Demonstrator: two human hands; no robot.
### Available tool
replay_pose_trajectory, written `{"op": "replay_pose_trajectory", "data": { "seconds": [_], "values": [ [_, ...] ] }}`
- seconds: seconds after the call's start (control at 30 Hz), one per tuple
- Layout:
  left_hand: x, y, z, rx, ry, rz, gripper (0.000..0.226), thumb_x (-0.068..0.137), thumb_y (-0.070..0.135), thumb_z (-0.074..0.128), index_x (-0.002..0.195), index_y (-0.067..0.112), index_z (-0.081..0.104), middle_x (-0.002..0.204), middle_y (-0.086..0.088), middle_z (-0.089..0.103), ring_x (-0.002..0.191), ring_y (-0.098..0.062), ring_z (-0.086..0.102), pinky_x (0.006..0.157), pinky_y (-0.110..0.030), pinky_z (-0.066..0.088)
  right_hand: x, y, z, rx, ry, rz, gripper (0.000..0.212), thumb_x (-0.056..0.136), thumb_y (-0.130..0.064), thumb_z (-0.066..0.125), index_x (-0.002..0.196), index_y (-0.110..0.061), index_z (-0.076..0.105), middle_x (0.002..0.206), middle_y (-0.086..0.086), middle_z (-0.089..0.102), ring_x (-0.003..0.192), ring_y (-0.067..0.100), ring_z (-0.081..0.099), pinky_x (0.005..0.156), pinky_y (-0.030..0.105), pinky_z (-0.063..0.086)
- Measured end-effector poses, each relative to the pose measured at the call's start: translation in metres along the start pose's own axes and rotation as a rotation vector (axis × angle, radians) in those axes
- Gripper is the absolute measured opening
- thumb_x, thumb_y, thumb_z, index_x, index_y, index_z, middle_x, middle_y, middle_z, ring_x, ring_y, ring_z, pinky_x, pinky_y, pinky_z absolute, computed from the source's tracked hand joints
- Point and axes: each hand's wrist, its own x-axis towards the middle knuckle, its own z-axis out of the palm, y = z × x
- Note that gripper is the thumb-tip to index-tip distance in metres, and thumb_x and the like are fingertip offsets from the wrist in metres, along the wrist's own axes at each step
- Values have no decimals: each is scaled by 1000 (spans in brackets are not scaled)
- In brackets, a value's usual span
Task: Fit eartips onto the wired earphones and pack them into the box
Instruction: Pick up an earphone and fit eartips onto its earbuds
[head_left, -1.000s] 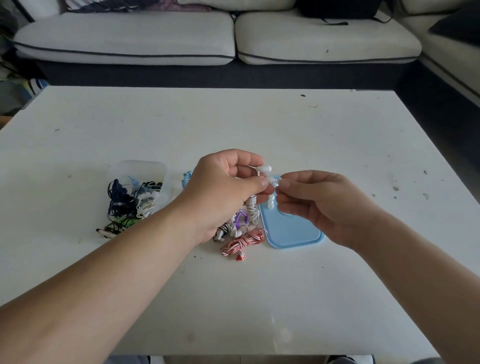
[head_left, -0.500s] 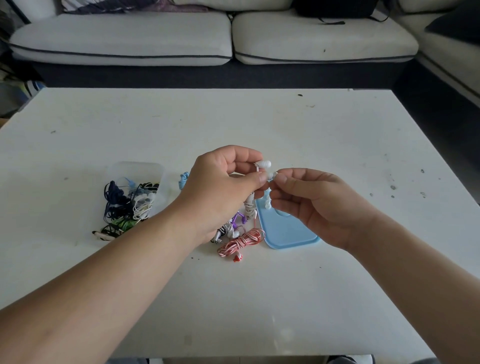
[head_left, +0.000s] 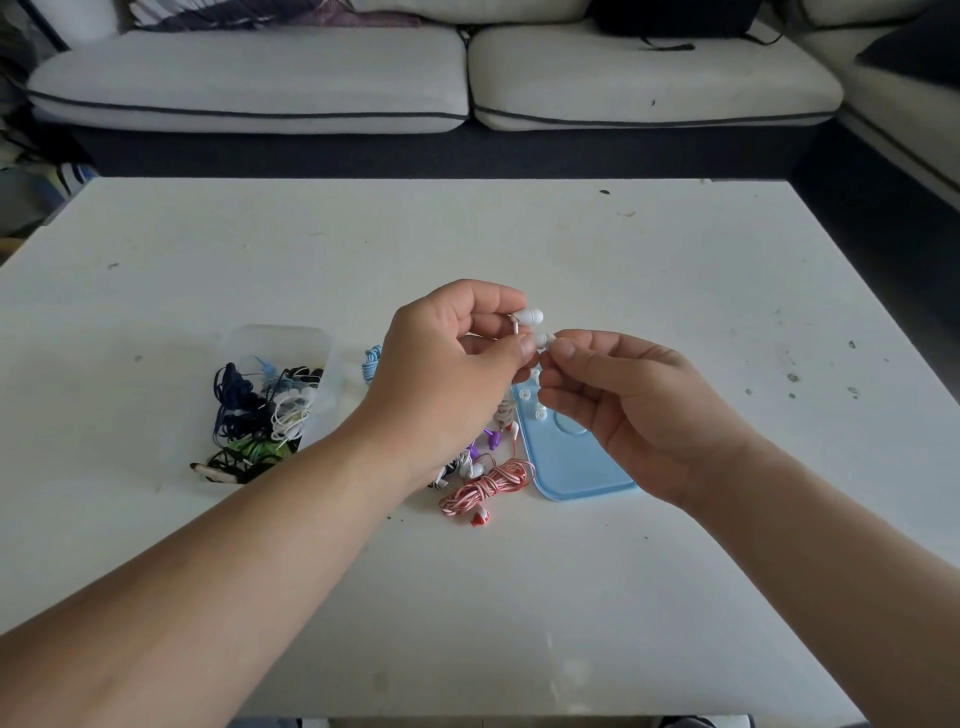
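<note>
My left hand (head_left: 452, 374) grips the white earphones (head_left: 531, 316) above the table (head_left: 675, 270); my right hand (head_left: 623, 405) pinches 1 earbud's end. Loose eartips (head_left: 525, 396) lie on the blue lid (head_left: 576, 467), with the clear box (head_left: 280, 340) further left.

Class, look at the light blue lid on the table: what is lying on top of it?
A few small white eartips lie near the far end of the blue lid. The right hand hides its far right part, so anything there cannot be seen.

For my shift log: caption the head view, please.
Left hand holds white earbuds; right hand pinches the lower one's tip, above the blue lid.
</note>
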Motion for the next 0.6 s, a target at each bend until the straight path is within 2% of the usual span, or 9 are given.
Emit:
{"op": "replay_pose_trajectory", "data": {
  "seconds": [0.23, 0.37, 0.47, 0.6],
  "values": [
    [0, 2, 1, 20, 19, 34, 27, 89, 5, 78, 111, 20, 73, 96, -4, 77, 86, -23, 78, 85, -42, 64, -1, 2, 6, 31, -7, -32, 16, 77, -12, 71, 87, 0, 71, 75, 10, 69, 70, 16, 69, 70, 24, 60],
    [0, 4, 1, 22, 19, 43, 28, 88, 4, 79, 110, 19, 73, 95, -5, 77, 83, -22, 78, 84, -44, 64, 1, 1, 5, 45, -11, -13, 7, 85, -7, 67, 86, -1, 70, 75, 9, 68, 69, 16, 68, 70, 24, 59],
    [-1, 4, 1, 24, 17, 46, 28, 88, 4, 79, 110, 20, 74, 95, -4, 77, 84, -22, 78, 84, -43, 64, 1, 0, 4, 56, -29, -1, 9, 79, -9, 68, 83, -2, 72, 75, 9, 68, 69, 15, 68, 70, 24, 60],
    [0, 4, 0, 16, -1, 47, 27, 89, 6, 79, 110, 22, 73, 96, -2, 77, 88, -21, 78, 85, -40, 64, 2, -2, 1, 69, -63, 22, 8, 80, -9, 68, 82, -4, 74, 77, 9, 69, 70, 14, 69, 71, 23, 60]
  ]
}}
